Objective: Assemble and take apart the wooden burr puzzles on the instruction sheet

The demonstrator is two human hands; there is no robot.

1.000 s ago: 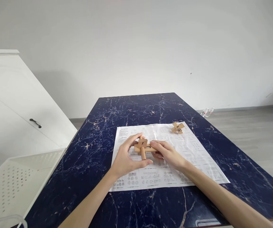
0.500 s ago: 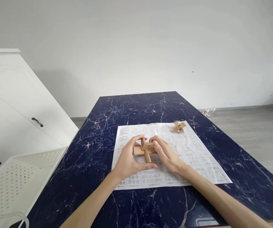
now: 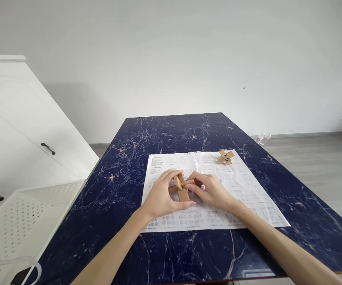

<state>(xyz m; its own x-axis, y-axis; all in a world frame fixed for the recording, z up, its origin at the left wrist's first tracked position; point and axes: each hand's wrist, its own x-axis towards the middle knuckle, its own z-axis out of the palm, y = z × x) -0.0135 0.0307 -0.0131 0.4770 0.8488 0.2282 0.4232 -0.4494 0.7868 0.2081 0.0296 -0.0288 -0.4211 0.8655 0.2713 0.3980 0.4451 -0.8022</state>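
Observation:
A wooden interlocking puzzle [image 3: 182, 188] of crossed bars is held just above a printed instruction sheet [image 3: 242, 190] on a dark blue marble table [image 3: 120, 221]. My left hand [image 3: 161, 196] curls round its left side, thumb under the bars. My right hand [image 3: 212, 190] grips its right side with fingers pinched on a bar. A second, smaller wooden cross puzzle [image 3: 226, 156] lies on the sheet's far right corner, out of reach of both hands.
A white perforated basket [image 3: 22, 221] stands at the table's left edge. A white cabinet [image 3: 16, 130] with a dark handle fills the left. Grey floor lies to the right, with small bottles [image 3: 262, 138] by the wall.
Both hands have closed in on the wooden puzzle and turned it, so the bars now point at different angles. The view has shifted slightly.

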